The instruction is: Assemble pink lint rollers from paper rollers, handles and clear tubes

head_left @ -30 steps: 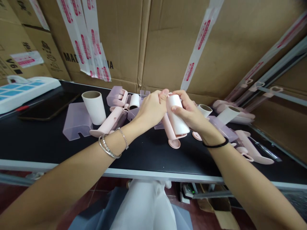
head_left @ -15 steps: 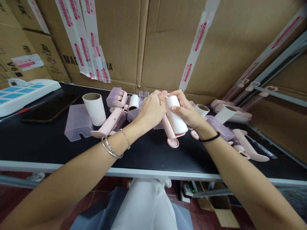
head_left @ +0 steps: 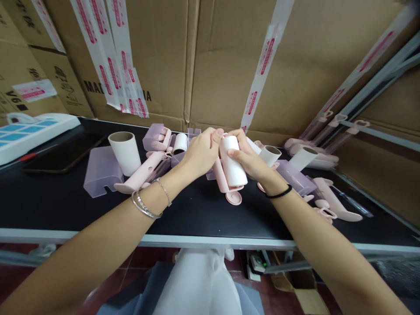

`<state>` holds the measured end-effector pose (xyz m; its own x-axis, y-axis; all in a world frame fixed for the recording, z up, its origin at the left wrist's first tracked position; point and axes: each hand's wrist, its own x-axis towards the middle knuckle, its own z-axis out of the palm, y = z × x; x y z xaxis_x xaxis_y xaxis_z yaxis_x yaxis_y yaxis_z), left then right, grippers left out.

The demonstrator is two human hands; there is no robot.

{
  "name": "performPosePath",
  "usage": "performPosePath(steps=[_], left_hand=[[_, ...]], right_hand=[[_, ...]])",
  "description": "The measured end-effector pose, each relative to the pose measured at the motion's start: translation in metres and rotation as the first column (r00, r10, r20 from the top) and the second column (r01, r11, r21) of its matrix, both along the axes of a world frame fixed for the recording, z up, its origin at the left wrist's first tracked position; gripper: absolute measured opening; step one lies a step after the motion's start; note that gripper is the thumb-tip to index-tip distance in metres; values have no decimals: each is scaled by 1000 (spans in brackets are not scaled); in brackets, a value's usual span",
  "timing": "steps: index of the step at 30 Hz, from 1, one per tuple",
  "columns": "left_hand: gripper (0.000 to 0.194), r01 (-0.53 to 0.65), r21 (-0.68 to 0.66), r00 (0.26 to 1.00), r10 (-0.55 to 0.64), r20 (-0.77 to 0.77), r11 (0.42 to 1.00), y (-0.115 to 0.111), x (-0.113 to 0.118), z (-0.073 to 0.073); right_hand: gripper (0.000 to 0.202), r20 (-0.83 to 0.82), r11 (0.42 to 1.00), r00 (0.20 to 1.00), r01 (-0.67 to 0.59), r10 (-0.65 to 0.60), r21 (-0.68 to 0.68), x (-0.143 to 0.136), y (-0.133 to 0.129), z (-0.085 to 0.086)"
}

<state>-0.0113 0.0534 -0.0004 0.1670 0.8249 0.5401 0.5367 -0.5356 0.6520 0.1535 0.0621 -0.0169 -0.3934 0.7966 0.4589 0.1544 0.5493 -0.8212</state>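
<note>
Two-handed at frame center, grasping a white roll [head_left: 233, 167] in right fingers [head_left: 241, 139] and, apparently, a pink holder [head_left: 220, 177] in clenched left fingers [head_left: 215, 140], best done with both aligned.

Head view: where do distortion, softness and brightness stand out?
Head view: the left forearm and right forearm seem stretched toward the lower corners; head view: lettering on the far-left carton looks soft; head view: the white tube in the right hand shows bright.
</note>
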Motion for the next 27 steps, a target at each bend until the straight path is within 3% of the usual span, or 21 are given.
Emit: performPosePath(steps=[5, 10, 16, 21, 23, 27], left_hand=[[52, 168, 49, 976, -173, 131, 985, 4, -9, 4], [45, 313, 152, 948, -318, 9, 938, -4, -15, 12], [29, 173, 222, 984, -159, -79, 960, -12, -13, 13], [23, 73, 276, 997, -60, -54, 958, -15, -12, 12], [26, 72, 280, 997, -67, -26, 957, -16, -11, 12], [26, 55, 275, 998, -60, 10, 960, -17, -11, 12]], right_hand=[[59, -74, 995, 992, 97, -98, -17, 2, -8, 3], [56, -56, 990, 992, 119, -115, 78, 5, -23, 16], [51, 42, 954, 975, 205, -219, 218, 2, -30, 19], [48, -23, 780, 827, 538, -562, 320, 0, -26, 15], [49, -80, 754, 807, 577, -585, 313, 2, -24, 15], [47, -204, 757, 814, 581, -544, 299, 6, -22, 17]])
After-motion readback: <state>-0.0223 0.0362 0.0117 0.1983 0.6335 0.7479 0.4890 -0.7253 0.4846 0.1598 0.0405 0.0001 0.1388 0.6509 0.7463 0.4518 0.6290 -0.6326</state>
